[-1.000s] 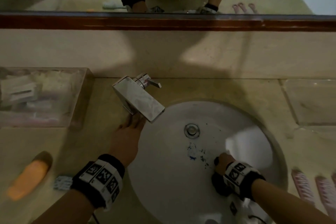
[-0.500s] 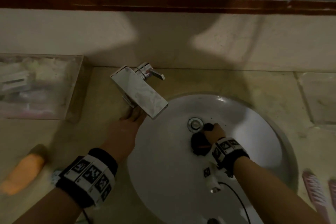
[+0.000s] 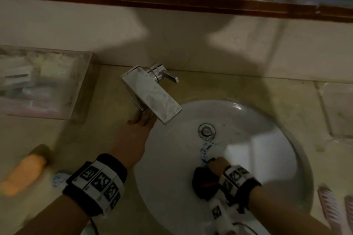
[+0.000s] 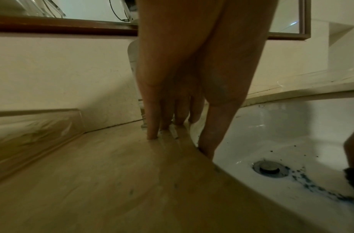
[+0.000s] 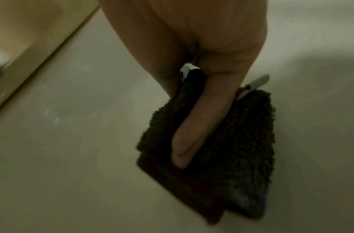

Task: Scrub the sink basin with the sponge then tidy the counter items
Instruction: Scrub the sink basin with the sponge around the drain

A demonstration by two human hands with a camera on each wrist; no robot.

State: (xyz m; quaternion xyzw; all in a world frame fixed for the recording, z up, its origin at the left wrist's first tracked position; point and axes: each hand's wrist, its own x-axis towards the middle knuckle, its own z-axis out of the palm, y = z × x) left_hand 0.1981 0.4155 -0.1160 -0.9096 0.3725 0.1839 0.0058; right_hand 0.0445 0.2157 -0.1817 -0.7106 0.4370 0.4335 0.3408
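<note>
The white sink basin (image 3: 172, 158) has a metal drain (image 3: 206, 130) with blue specks (image 3: 205, 150) smeared just in front of it. My right hand (image 3: 216, 164) grips a dark shaggy sponge (image 3: 204, 183) and presses it on the basin's front slope, below the specks. In the right wrist view the thumb (image 5: 184, 141) lies across the sponge (image 5: 242, 141). My left hand (image 3: 137, 126) rests flat on the counter under the chrome faucet (image 3: 150, 95). Its straight fingers (image 4: 152, 126) touch the counter, and the thumb reaches the basin rim (image 4: 231, 176).
A clear tray (image 3: 82, 89) of toiletries stands at the back left. An orange bottle (image 3: 23, 171) and a small packet (image 3: 59, 177) lie on the left counter. Pink ribbed items (image 3: 328, 210) lie at the right. A wood-framed mirror (image 3: 172, 0) hangs above.
My right hand swept the sponge up to the drain and back down toward the basin's front, smearing the blue specks. The left hand stayed put by the faucet.
</note>
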